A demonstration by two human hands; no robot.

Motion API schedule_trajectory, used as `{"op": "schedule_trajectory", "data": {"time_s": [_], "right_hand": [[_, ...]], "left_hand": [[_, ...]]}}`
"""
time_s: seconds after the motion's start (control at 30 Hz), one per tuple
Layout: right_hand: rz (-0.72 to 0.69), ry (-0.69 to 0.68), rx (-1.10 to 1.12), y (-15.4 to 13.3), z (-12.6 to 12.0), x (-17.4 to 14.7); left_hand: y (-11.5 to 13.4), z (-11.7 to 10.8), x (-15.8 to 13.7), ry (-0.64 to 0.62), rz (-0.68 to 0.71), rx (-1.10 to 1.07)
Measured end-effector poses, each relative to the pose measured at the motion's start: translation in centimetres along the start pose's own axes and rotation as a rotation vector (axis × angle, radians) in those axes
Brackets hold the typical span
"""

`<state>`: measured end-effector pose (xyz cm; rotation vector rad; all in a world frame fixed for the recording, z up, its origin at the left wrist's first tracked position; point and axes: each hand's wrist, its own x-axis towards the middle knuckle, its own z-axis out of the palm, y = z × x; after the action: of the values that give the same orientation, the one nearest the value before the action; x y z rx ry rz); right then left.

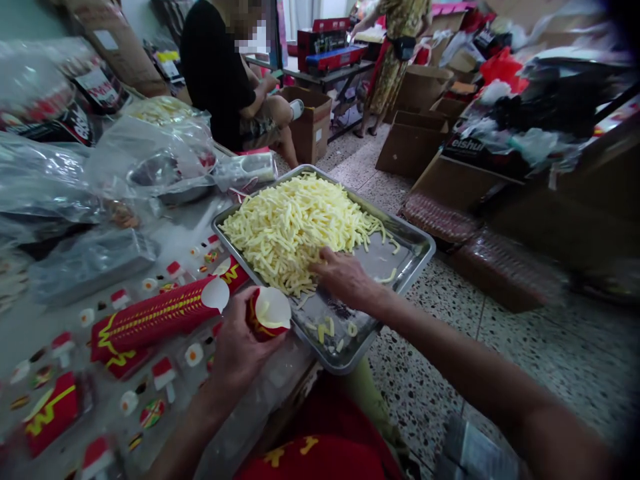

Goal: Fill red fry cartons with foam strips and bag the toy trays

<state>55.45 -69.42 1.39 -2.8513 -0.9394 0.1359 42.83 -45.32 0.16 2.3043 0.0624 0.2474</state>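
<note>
In the head view, the work looks to be at an early stage, judging by how things lie. One red cardboard cup-shaped carton with a yellow zigzag and a white back flap (274,310) is open in the hand; its mouth shows a pale yellow inside, and I cannot tell whether that is contents or the inner wall. Much seems left: a tall heap of pale yellow, stick-shaped pieces (295,220) covers the far and left part of a shallow rectangular metal tray (377,262), and a long row of nested red-and-yellow cartons (155,317) lies on the desk with a clear, food-printed cover (105,400). The tray's near and right parts are mostly bare, with a few loose pieces (327,327) scattered there.

The left hand (240,341) has a closed grip, fingers wrapped around the carton's side, its mouth turned up, just beside the tray's left rim. The right hand (347,277) reaches over the tray, fingers bent and their tips at the heap's near edge, touching the pieces. How far open that grip is, and whether it has hold of any pieces, I cannot tell.
</note>
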Motion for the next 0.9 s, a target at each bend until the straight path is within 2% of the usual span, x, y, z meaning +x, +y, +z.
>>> {"op": "schedule_trajectory", "data": {"time_s": [0.1, 0.23, 0.4, 0.47, 0.53, 0.6, 0.73, 0.8, 0.9], "right_hand": [[0.086, -0.070, 0.040, 2.8, -0.7, -2.2], [0.143, 0.100, 0.309, 6.2, -2.5, -5.8], [0.204, 0.167, 0.313, 6.7, -1.8, -5.3], [0.183, 0.174, 0.301, 6.7, -1.8, -4.9], [0.116, 0.134, 0.279, 6.8, -2.2, -5.0], [0.018, 0.036, 0.253, 6.9, -2.8, -5.6], [-0.145, -0.166, 0.132, 6.8, -3.3, -6.5], [-0.082, -0.167, 0.076, 6.5, -3.0, -6.5], [0.125, -0.101, 0.053, 6.1, -2.0, -5.8]], "left_hand": [[-1.2, -1.0, -0.4, 0.010, -0.012, -0.001], [-0.9, -1.1, 0.4, -0.009, -0.028, -0.038], [1.2, -1.6, 1.6, -0.015, 0.084, 0.008], [1.3, -2.0, 1.5, 0.005, 0.100, 0.044], [1.1, -2.3, 1.3, 0.007, 0.074, 0.060], [1.0, -2.0, 1.2, -0.011, 0.061, 0.071], [2.0, -0.4, 1.6, -0.064, 0.188, 0.123], [2.7, 0.4, 1.8, -0.083, 0.255, 0.154], [2.9, 1.0, 1.8, -0.108, 0.280, 0.181]]}}
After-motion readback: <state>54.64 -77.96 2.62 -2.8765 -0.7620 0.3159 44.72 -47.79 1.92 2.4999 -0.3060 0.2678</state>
